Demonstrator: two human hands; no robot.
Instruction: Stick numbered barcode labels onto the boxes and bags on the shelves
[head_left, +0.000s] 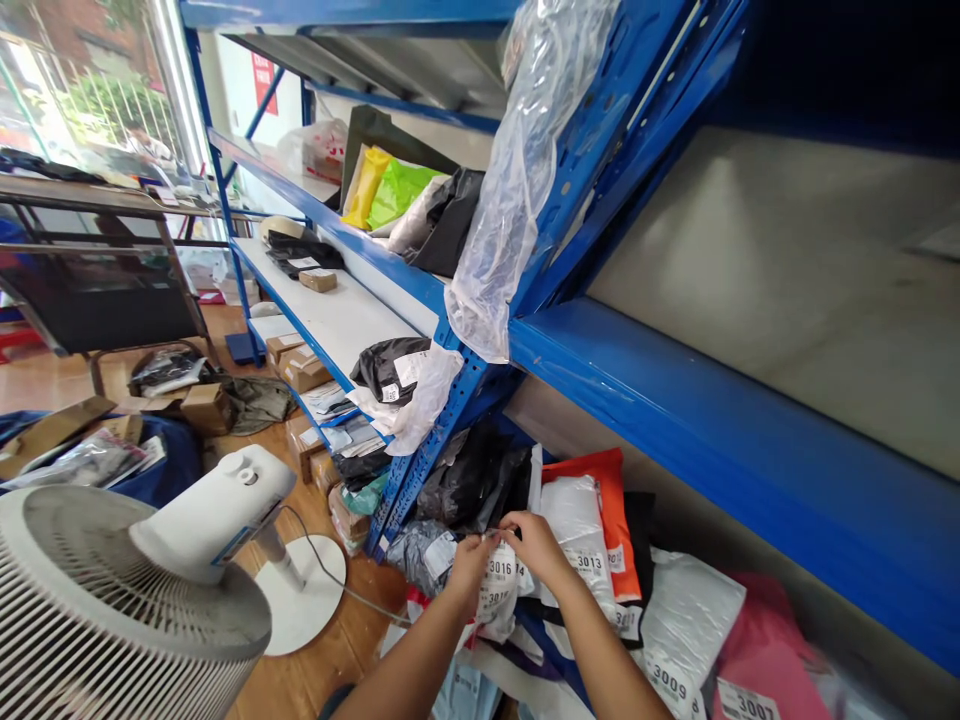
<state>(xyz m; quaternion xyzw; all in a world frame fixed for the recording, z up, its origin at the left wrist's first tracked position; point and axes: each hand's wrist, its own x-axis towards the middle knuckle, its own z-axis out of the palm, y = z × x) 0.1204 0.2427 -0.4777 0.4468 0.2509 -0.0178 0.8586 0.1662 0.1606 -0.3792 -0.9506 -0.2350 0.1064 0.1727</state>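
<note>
Over the low shelf at the rack's foot, my left hand (469, 568) and my right hand (534, 542) meet with fingers pinched. Between them is the top edge of a white parcel bag (495, 608) with labels, one reading 3016. My fingertips partly cover that edge. Right of my hands stand a white parcel marked 3013 (577, 515) and an orange parcel bag (613, 500). Black parcel bags (476, 480) lie just behind, and a dark grey parcel (420, 552) rests left of my left hand.
A white fan (97, 600) fills the lower left, its cable running toward the rack. The blue rack post (450, 430) rises beside my hands, and a blue shelf beam (720, 440) crosses on the right. Further right are a silver parcel (686, 620) and a pink parcel (769, 640).
</note>
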